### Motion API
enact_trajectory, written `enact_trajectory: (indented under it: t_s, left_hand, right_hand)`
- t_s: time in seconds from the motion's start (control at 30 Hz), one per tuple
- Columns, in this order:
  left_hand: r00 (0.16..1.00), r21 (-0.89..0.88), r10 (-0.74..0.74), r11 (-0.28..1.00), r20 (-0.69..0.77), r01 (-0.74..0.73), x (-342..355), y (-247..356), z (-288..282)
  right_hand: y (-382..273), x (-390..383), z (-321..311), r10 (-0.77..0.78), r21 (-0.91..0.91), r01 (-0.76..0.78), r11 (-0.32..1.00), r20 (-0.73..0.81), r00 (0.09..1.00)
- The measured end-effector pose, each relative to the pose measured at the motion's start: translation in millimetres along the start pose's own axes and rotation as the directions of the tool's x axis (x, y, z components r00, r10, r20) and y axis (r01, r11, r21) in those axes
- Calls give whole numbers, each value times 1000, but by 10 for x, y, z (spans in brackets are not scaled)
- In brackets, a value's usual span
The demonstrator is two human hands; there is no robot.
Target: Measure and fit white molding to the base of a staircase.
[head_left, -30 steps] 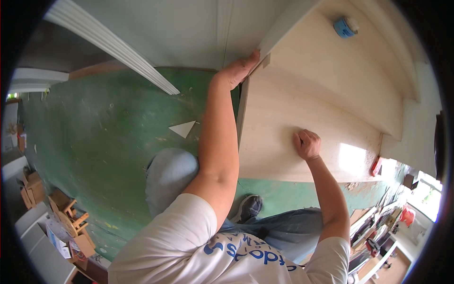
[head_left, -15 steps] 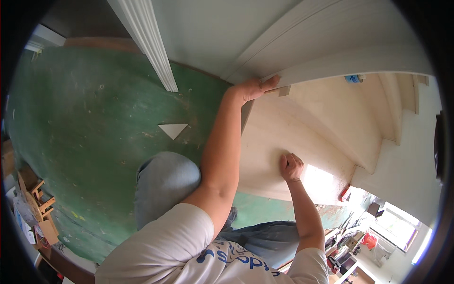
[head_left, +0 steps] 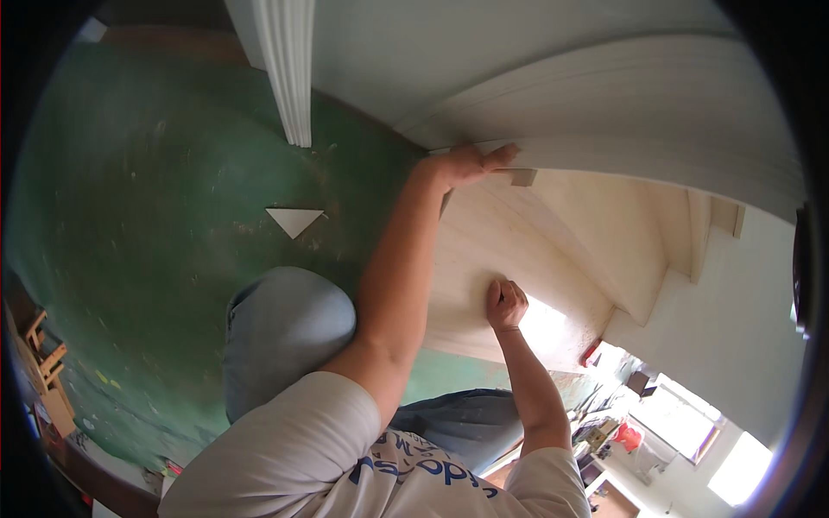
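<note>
Staircase side panel (head_left: 622,95): one, long, pale grey-white, running along the flank of the wooden staircase and bowed by the wide lens I watch through from afar. Left hand (head_left: 471,164): at the panel's lower edge, near the foot of the stairs, thumb pointing right along it; the other fingers are hidden from me, so I cannot tell whether this grip is clamped on the edge or only laid against it. Wood block (head_left: 522,178): small, tan, just beside that thumb, below the panel edge. Lowest step (head_left: 471,259): pale wood, broad. Right hand (head_left: 507,305): over this step, grip drawn together into a fist, thumb side toward me; I cannot judge how firmly it bears on the wood. Second step (head_left: 596,242): same pale wood, rising behind the first. Sunlight patch: bright, on the lowest step, just right of the fist. Fluted trim (head_left: 294,78): white, lower end near the green floor (head_left: 173,259). Triangular offcut (head_left: 295,222): white, flat on that floor, left of the left forearm. Red bag (head_left: 629,436): lower right, near a window (head_left: 678,419).
</note>
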State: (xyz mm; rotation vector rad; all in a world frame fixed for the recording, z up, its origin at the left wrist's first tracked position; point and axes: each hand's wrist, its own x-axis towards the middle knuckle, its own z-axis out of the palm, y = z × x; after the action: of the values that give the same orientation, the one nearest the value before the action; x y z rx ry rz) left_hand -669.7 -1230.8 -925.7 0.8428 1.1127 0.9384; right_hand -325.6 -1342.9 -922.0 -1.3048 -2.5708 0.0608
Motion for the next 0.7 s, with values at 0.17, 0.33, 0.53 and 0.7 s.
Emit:
enact_trajectory:
  t_s: [0.17, 0.33, 0.53, 0.7]
  left_hand:
    - [972, 22, -158, 986, -172, 164, 119, 16, 211]
    - [974, -29, -188, 982, -128, 186, -50, 256, 237]
    - [975, -2, -203, 979, -92, 204, -112, 294, 138]
    - [976, 126, -158, 976, -148, 177, -55, 262, 179]
  right_hand:
    - [-77, 28, -41, -4, 19, 3, 1000, 53, 999]
    - [-4, -5, -65, -9, -39, 13, 999, 100, 995]
    - [-16, 47, -67, 13, -62, -3, 998, 164, 986]
    - [-4, 49, -58, 51, -87, -33, 996, 209, 977]
